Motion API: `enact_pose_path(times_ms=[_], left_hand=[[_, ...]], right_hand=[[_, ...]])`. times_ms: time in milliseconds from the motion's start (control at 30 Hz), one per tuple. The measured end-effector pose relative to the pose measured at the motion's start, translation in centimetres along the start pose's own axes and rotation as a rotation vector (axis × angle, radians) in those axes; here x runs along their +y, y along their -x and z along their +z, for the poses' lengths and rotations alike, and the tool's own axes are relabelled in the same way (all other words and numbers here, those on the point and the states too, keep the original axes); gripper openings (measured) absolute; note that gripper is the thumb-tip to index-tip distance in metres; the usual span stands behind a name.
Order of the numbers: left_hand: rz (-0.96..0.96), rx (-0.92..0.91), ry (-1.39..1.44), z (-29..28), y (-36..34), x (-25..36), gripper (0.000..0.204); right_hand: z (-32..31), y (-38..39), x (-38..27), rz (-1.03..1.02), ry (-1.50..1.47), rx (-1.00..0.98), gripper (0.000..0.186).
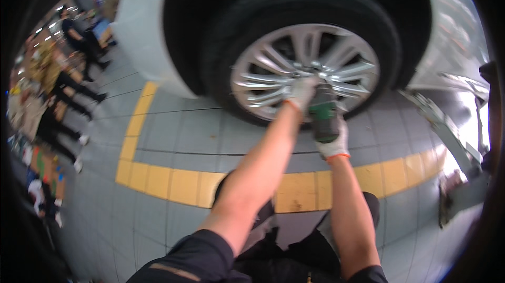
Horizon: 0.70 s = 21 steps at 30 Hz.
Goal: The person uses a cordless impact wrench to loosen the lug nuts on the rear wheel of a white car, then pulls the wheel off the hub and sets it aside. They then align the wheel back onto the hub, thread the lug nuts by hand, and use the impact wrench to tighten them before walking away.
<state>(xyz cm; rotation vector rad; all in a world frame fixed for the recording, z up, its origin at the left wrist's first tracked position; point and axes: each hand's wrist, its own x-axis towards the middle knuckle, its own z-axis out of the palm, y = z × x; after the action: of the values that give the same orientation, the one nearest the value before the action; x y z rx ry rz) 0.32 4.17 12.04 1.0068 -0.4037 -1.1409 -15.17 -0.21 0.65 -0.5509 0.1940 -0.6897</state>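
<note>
Power tool (323,117) in right hand (335,143) at wheel (301,46)

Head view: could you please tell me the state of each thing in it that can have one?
Wheel: on the car, within its arch; whether its tyre touches the floor, I cannot tell.
Power tool: held, front end toward the wheel's centre; running or stopped, cannot tell.
Right hand: gloved, closed around the power tool.
Left hand: gloved, beside the tool's front end; its grip is unclear.
Car: raised or not, cannot tell.
</note>
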Motion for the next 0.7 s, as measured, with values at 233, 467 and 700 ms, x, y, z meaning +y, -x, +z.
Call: enact_pose_path(times_ms=[233,467,700], left_hand=[[-0.079,-0.006,0.2,1.1,0.6,-3.8,0.036],[-0.079,-0.083,0.115,-1.2,-4.8,-7.3,0.026],[0.192,0.352,-0.912,3.7,-7.8,-9.7,0.051]], right_hand=[[-2.6,2.4,0.7,-0.13,0.388,0.03,0.029],[-6.5,0.9,-0.3,-0.365,1.711,0.041,0.034],[-13.6,0.7,-1.5,-0.202,1.413,0.147,0.034]])
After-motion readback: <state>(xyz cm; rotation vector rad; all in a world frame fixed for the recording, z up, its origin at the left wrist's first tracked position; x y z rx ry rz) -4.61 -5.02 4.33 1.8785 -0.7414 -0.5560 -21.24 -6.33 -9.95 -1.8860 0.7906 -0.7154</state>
